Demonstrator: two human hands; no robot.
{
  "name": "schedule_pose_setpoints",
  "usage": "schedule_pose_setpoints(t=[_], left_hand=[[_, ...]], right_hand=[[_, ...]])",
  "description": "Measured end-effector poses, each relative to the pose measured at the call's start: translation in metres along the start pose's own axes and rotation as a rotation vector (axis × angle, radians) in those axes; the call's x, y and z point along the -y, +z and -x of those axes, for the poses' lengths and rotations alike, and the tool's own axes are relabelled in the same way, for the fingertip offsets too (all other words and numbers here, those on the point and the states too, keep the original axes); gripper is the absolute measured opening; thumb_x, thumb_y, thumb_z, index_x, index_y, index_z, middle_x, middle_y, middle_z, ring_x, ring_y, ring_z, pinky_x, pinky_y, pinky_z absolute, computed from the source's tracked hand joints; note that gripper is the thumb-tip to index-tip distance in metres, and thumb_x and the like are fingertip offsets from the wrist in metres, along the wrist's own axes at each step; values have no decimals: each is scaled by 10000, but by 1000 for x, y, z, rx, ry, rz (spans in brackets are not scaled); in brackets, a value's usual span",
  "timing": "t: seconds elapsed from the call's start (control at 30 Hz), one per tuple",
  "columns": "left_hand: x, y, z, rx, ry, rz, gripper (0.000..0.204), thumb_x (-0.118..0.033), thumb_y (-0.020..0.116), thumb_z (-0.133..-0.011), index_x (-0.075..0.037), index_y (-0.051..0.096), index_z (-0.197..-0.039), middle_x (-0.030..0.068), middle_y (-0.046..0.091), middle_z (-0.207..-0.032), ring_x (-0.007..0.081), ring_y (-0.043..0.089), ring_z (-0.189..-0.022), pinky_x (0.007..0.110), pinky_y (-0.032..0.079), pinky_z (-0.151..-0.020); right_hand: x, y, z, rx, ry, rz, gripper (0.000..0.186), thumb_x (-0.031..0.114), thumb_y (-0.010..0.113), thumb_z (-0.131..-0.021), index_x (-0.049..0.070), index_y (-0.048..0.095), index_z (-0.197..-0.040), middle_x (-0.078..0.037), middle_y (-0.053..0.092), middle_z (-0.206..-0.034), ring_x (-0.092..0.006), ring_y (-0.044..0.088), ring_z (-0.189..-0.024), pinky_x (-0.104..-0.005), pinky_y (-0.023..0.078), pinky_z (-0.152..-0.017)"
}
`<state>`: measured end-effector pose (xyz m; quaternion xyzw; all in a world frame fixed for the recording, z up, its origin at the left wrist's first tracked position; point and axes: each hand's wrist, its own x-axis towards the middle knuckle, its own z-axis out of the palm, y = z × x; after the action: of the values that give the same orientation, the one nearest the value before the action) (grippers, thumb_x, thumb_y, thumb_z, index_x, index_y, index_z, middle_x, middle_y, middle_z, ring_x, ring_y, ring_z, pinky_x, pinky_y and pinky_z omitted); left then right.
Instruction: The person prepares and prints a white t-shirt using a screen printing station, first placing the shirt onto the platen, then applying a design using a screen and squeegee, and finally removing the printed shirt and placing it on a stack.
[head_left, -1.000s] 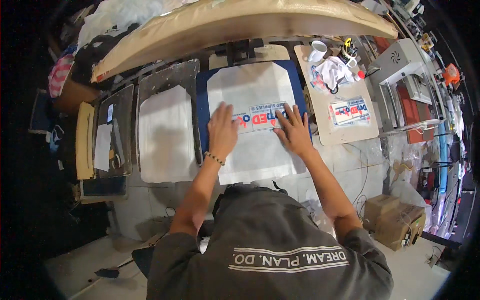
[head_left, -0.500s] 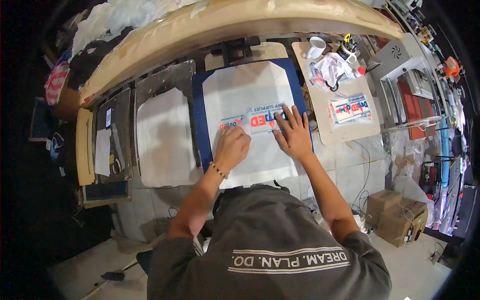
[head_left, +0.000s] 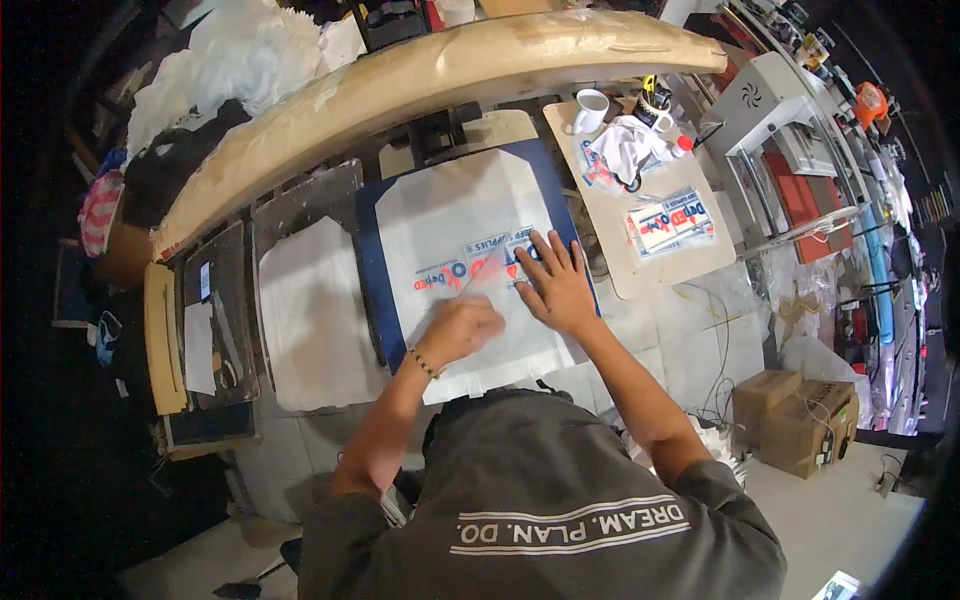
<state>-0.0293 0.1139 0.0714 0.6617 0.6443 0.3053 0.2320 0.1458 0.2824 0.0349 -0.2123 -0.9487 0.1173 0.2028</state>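
Observation:
A white sheet with cut corners [head_left: 420, 210] lies on a dark blue board [head_left: 382, 270] in front of me. Across its middle sits a clear film with blue and red lettering [head_left: 480, 250]. My right hand [head_left: 560, 288] rests flat over the right end of that lettering, fingers spread. Just below the lettering, nearer to me, is my left hand [head_left: 458, 328], its fingers curled closed and smeared by motion. A pale pinkish streak runs from its fingers toward the print; what they hold, if anything, I cannot make out.
To the left, another white sheet [head_left: 315, 310] covers a dark board. A beige board [head_left: 640, 280] on the right bears printed film pieces, a white cloth [head_left: 630, 145] and a white mug [head_left: 590, 110]. Beyond stands a grey machine [head_left: 762, 100]. Cardboard boxes [head_left: 800, 425] sit on the floor.
My left hand has moved off the left end of the lettering, toward me. My right hand stays flat on the sheet. The whole view has shifted and turned somewhat.

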Motion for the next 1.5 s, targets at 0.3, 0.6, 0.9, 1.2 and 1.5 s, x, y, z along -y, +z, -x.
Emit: schedule_pose_setpoints(t=[0.3,0.6,0.9,1.2,1.5], left_hand=[[-23,14,-12,262,122,225,36,-43,709,-845,-46,715,-880,132,689,-812,274,671,-734,392,524,-755],[-71,156,2,406,471,169,191,-208,705,-876,-62,727,-997,134,693,-961,318,652,-909,421,534,-797],[-30,183,80,274,-657,1799,508,-275,521,-1060,-22,425,-1490,97,575,-1408,245,558,-1265,407,413,-1110],[-129,236,14,40,-447,835,531,-57,704,-931,45,461,-1392,127,591,-1291,239,566,-1200,393,466,-1009],[-383,453,-26,950,204,671,313,-114,684,-946,35,550,-1187,72,667,-928,145,671,-727,295,549,-592]], right_hand=[[-18,3,5,-200,60,-323,418,272,544,-1000,47,583,-1350,-208,503,-1451,-387,440,-1376,-537,293,-1162],[-80,-5,-59,-13,514,-701,372,312,617,-965,-43,682,-1055,-220,723,-1026,-410,696,-879,-461,543,-813],[-48,22,-26,-225,457,-450,252,239,760,-748,19,639,-756,-266,646,-1014,-423,621,-1036,-508,503,-912],[-65,-113,314,-1041,964,-905,307,23,733,-868,94,489,-1040,5,493,-878,-80,498,-821,-233,430,-666],[25,-167,675,-2049,1369,-268,289,-28,665,-918,35,648,-1200,-79,675,-1122,-136,632,-924,-269,507,-819]])
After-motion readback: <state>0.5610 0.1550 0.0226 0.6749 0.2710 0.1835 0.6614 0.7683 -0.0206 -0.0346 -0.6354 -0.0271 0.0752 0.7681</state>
